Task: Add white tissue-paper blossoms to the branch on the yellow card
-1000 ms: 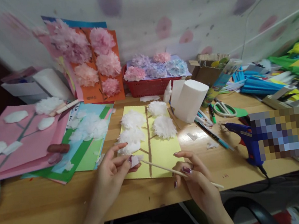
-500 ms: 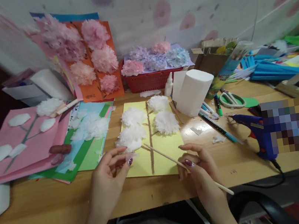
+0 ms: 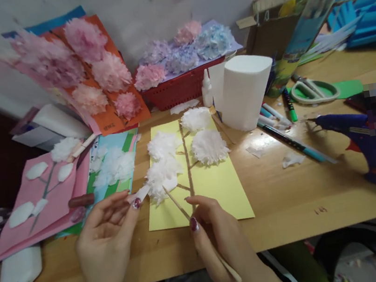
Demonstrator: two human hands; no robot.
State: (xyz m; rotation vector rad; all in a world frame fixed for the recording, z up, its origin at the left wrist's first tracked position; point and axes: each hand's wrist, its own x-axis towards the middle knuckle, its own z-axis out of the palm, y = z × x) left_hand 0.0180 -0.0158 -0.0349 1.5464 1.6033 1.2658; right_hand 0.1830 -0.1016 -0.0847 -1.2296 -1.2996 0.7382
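Note:
Between the thumb and fingers of my left hand (image 3: 109, 240) is a small piece of white tissue paper (image 3: 141, 194), by the left edge of the yellow card (image 3: 222, 192). My right hand (image 3: 220, 240) grips a thin wooden stick (image 3: 177, 204), held at a slant over the card's lower part. The stick's tip meets or almost meets the lower left white paper flower (image 3: 164, 172); contact is hard to judge. Other fluffy flowers, one being a white paper flower (image 3: 209, 147) on the right, sit around a brown drawn stem (image 3: 187, 160).
A blue glue gun (image 3: 360, 134) lies right, near scissors (image 3: 315, 91) and pens (image 3: 290, 142). Behind the card stand a white container (image 3: 247, 92), a glue bottle (image 3: 207, 90) and a red basket (image 3: 173, 91). Pink card (image 3: 55, 198) with white paper pieces lies left.
The stick's tip has moved left from the stem to the lower left flower. My left hand has drawn left with the tissue piece. The view has shifted and tilted.

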